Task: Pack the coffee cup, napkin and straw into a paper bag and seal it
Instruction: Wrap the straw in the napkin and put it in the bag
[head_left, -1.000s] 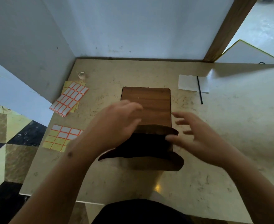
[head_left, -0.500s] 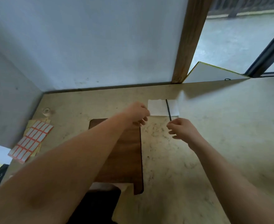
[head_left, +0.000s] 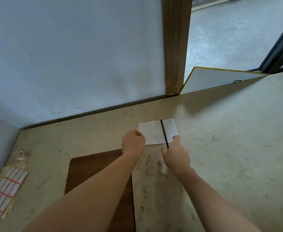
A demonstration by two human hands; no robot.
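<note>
A white napkin lies flat on the beige table, and a thin black straw rests across its right part. My left hand is curled with its fingertips pinched at the napkin's near left corner. My right hand grips the near end of the straw, with its thumb on the napkin's near right corner. The brown paper bag lies flat on the table under my left forearm. No coffee cup is in view.
Sheets of red-bordered white stickers and a small tape roll lie at the table's left edge. A wall and a wooden post close off the back. A white board with a yellow edge leans behind the table.
Both hands left the bag's open mouth and reached forward to the napkin and straw. They now touch these, and the view has tilted up and to the right.
</note>
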